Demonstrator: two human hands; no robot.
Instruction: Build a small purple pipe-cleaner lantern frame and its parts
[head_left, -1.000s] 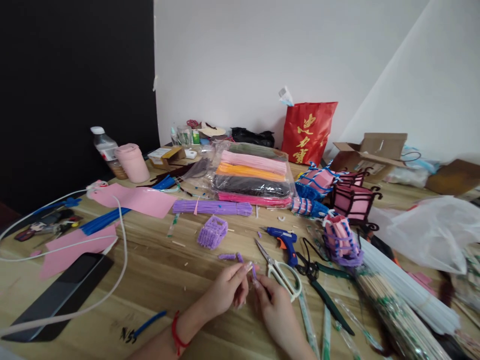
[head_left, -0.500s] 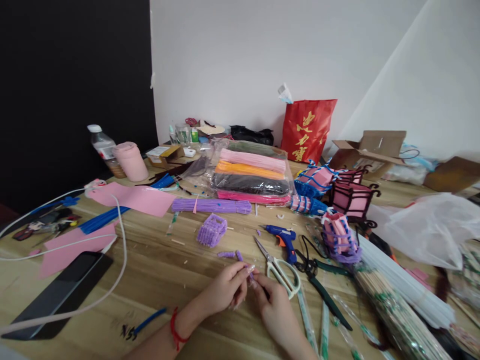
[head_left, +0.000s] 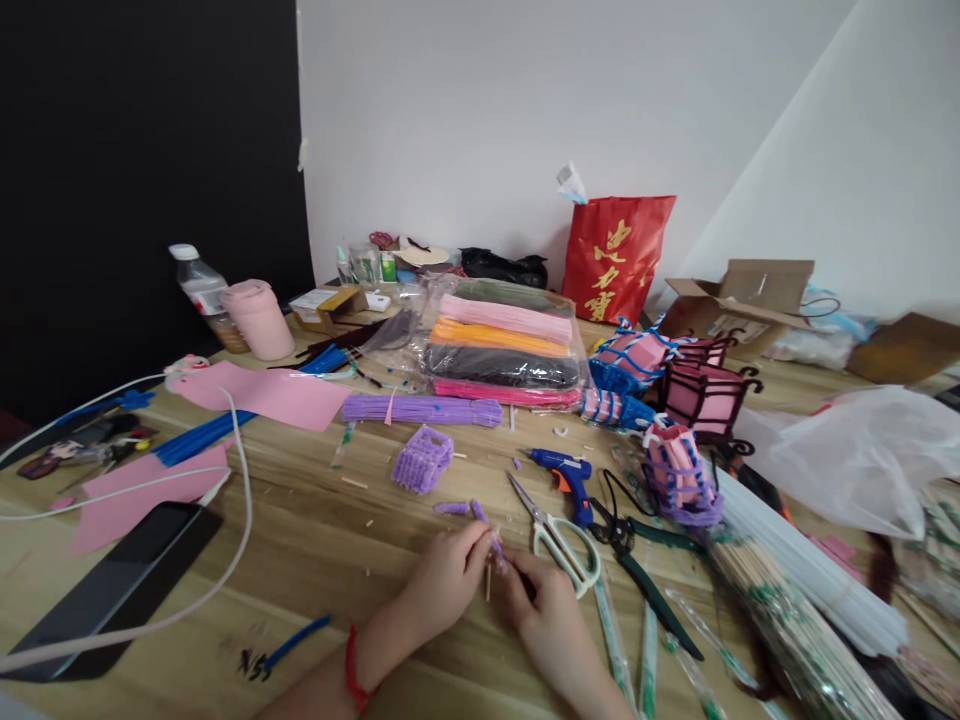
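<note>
Close together over the near middle of the table, my left hand [head_left: 448, 568] and my right hand [head_left: 549, 608] pinch a short purple pipe cleaner [head_left: 496, 546] between their fingertips. A thin wooden stick [head_left: 488, 582] shows just below the fingers; which hand has it I cannot tell. Beyond the fingertips lie short purple pipe cleaner pieces [head_left: 453, 508]. Farther back sits a small purple box-shaped frame [head_left: 423, 460] made of pipe cleaners. White-handled scissors [head_left: 559, 545] lie right of my fingers, beside a blue glue gun [head_left: 566, 478].
Green-handled pruners [head_left: 649, 585] and a bundle of wooden sticks [head_left: 795, 620] lie at right, near pink-and-purple lantern shapes [head_left: 679, 475]. A purple pipe cleaner bundle [head_left: 427, 410] lies before bagged coloured bundles [head_left: 502, 350]. At left are a phone [head_left: 112, 590] and white cable [head_left: 250, 490].
My left hand has turned slightly, its fingers now more curled around the purple pipe cleaner. The thin wooden stick has come into sight below the fingertips.
</note>
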